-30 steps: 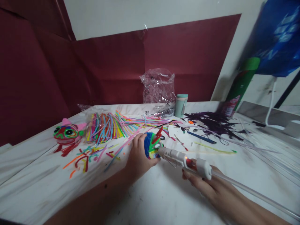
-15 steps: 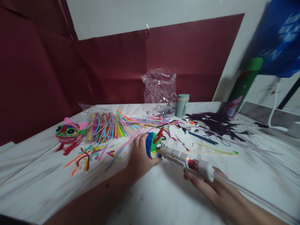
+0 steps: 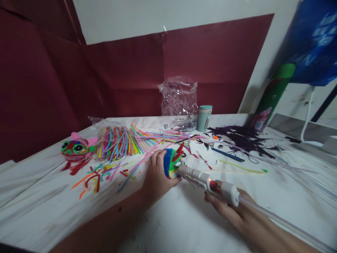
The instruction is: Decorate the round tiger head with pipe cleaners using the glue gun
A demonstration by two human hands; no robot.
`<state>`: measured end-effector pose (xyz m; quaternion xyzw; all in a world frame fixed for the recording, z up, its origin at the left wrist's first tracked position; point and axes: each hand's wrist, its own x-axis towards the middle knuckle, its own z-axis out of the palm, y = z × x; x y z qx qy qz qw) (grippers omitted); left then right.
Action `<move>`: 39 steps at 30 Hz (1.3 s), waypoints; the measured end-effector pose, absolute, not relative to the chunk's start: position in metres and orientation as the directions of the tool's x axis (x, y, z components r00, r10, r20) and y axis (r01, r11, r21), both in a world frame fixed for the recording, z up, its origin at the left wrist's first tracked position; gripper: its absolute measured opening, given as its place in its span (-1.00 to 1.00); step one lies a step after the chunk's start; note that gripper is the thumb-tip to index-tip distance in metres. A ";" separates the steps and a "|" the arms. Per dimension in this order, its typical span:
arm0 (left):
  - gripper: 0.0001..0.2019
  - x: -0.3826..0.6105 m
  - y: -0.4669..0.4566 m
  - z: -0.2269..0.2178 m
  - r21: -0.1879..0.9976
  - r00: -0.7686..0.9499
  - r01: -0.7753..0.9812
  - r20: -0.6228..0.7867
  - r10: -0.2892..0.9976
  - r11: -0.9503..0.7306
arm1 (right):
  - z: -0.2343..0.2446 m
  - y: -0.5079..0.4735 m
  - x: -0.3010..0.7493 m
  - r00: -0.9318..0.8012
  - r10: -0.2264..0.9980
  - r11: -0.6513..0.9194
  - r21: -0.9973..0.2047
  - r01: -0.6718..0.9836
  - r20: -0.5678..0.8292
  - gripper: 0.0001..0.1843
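Note:
My left hand (image 3: 157, 171) is closed around a round craft figure (image 3: 168, 164) wrapped in blue, green and yellow pipe cleaners, with red strands sticking up from its face. A dark round eye shows at its far right edge. In my right hand (image 3: 229, 207) is a white glue gun (image 3: 202, 179) with a small orange light lit on its body. A clear glue stick (image 3: 273, 214) runs out of its back end. The gun's nozzle points at the figure's right side; its tip is partly hidden, so I cannot tell whether it touches.
A pink craft figure (image 3: 77, 149) stands at the left. Behind are bundled pipe cleaners (image 3: 121, 142), a clear plastic bag (image 3: 180, 100) and a green cup (image 3: 204, 118). Cut pieces (image 3: 97, 181) lie at front left. To the right are purple strips (image 3: 243, 138) and a dark blue pen-like tool (image 3: 228, 154).
Almost nothing differs. The glue gun and my right hand have shifted very slightly left, while my left hand keeps its hold on the figure.

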<state>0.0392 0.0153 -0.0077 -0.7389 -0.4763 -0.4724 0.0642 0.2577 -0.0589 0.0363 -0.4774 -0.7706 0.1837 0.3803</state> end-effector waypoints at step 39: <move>-0.18 0.037 0.014 -0.006 0.364 0.107 0.757 0.751 0.652 -0.543 | 0.039 -0.053 0.265 -0.270 0.872 0.482 -0.622 0.618 0.408 -0.66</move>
